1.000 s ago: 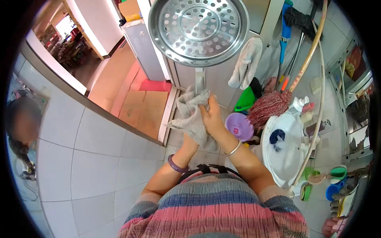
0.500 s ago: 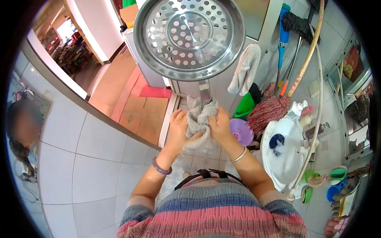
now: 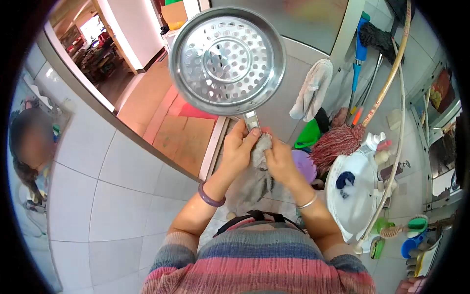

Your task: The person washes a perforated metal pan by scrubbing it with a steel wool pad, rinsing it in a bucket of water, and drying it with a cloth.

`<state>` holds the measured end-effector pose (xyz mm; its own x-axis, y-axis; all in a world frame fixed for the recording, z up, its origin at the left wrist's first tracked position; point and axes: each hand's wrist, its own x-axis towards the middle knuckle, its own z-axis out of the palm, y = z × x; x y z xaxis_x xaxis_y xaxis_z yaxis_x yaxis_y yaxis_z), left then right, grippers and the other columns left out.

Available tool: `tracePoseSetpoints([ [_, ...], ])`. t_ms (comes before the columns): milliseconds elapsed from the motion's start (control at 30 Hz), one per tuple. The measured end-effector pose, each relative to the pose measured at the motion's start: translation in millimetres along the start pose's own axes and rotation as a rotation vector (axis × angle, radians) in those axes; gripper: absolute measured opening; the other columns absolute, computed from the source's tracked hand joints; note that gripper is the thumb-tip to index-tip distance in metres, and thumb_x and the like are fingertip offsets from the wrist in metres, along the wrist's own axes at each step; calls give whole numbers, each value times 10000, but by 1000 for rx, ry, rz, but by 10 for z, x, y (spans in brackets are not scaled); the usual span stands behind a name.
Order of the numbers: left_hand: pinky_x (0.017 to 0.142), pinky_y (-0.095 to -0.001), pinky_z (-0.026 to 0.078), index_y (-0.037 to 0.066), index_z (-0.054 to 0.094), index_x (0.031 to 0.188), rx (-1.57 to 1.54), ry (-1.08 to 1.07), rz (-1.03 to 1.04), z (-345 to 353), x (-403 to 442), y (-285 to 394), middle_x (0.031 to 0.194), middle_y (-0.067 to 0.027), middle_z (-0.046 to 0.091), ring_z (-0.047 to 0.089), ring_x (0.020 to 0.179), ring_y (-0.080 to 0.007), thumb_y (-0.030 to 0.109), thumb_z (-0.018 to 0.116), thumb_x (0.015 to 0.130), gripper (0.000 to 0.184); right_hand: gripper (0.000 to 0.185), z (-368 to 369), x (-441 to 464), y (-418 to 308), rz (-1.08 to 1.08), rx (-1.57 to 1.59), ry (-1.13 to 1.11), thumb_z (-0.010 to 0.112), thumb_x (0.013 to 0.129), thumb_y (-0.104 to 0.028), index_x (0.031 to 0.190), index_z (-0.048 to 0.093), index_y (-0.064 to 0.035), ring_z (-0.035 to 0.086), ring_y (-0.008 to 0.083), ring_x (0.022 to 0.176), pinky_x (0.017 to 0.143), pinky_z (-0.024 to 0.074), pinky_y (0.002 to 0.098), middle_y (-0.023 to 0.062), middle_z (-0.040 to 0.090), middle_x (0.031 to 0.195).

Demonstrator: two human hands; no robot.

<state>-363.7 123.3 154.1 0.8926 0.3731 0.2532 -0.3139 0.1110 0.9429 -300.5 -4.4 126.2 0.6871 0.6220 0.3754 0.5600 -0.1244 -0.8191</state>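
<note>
A shiny steel strainer (image 3: 226,29) with a round perforated pan is held up in front of me. Its short flat handle (image 3: 251,120) points down toward my body. My left hand (image 3: 239,151) is closed around the lower end of that handle, thumb on top. Just to the right, my right hand (image 3: 281,160) grips a grey cloth (image 3: 261,153) bunched against the handle's end. The cloth's loose part hangs below both hands and looks blurred. Part of the handle is hidden by my left fingers.
On the right stands a white washbasin (image 3: 338,215) with suds and a dark blue item. Near it are a red string mop (image 3: 338,146), a purple basin (image 3: 304,166), a green dustpan (image 3: 308,134) and a hanging towel (image 3: 313,90). A mirror at left shows a person.
My left hand has gone from the cloth to the strainer's handle. The cloth, wrapped around the handle before, now hangs from my right hand. The strainer has shifted a little left in view.
</note>
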Motion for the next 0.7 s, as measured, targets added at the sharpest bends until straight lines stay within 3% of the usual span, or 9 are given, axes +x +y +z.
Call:
tracePoseSetpoints([
  [67, 825, -300, 471, -6, 473, 1156, -27, -22, 80, -99, -4, -136, 946, -120, 628, 608, 949, -202, 85, 440, 942, 235, 338, -256, 26, 38, 121, -67, -121, 512, 849, -122, 1139, 500, 51, 617, 359, 860, 754, 466, 395, 228, 625, 903],
  [167, 683, -286, 511, -13, 452, 1072, -39, 143, 8, -264, -22, -29, 826, -88, 589, 633, 785, -191, 106, 434, 944, 175, 399, -639, 11, 358, 282, 169, -151, 554, 868, -145, 1202, 456, 48, 608, 242, 920, 797, 472, 335, 146, 629, 978],
  [267, 484, -264, 458, 3, 437, 981, 77, 172, -51, -374, -53, -7, 733, -66, 537, 570, 556, -150, 127, 423, 944, 131, 412, -819, 157, 361, 406, 421, 178, 562, 881, -140, 1233, 433, 32, 566, 176, 952, 813, 473, 295, 118, 573, 1090],
  [333, 424, -245, 413, 7, 436, 973, 171, 121, -97, -367, -96, -138, 728, -71, 535, 522, 490, -123, 124, 422, 942, 122, 393, -863, 389, -518, 160, 694, 370, 565, 887, -124, 1232, 433, 13, 543, 178, 1010, 862, 453, 305, 146, 522, 1159],
  [400, 393, -239, 375, -4, 435, 940, 255, 67, -78, -188, -223, -227, 620, -51, 525, 481, 431, -102, 120, 439, 932, 125, 417, -638, 663, -779, -235, 708, 678, 613, 821, -56, 1198, 452, 18, 525, 238, 1064, 930, 410, 354, 154, 516, 1166],
  [467, 392, -257, 385, -27, 442, 930, 393, -24, -91, 29, -396, -89, 568, -48, 522, 506, 435, -110, 119, 470, 921, 149, 492, -468, 944, -749, -500, -89, 703, 629, 705, 19, 1171, 469, 9, 494, 318, 1099, 979, 361, 406, 178, 521, 1144],
  [533, 386, -271, 377, -34, 443, 949, 510, -5, 46, 182, -484, -23, 518, -44, 511, 488, 415, -117, 106, 472, 918, 146, 512, -265, 1032, -682, -513, -315, 618, 584, 642, 19, 1149, 521, -11, 492, 333, 1093, 984, 357, 420, 136, 580, 1046],
  [633, 371, -245, 341, -6, 436, 913, 605, 39, 188, 45, -428, -147, 503, -22, 491, 447, 396, -86, 71, 457, 919, 81, 453, -177, 957, -642, -752, -124, 143, 537, 578, 64, 1018, 601, -22, 505, 341, 1033, 954, 374, 419, 118, 597, 973],
  [700, 368, -237, 339, -1, 443, 910, 530, 47, 107, -40, -462, -64, 508, -17, 494, 448, 402, -78, 101, 476, 921, 108, 414, -215, 886, -556, -765, -204, 24, 516, 558, 83, 941, 626, -29, 515, 328, 1011, 925, 390, 405, 107, 605, 935],
])
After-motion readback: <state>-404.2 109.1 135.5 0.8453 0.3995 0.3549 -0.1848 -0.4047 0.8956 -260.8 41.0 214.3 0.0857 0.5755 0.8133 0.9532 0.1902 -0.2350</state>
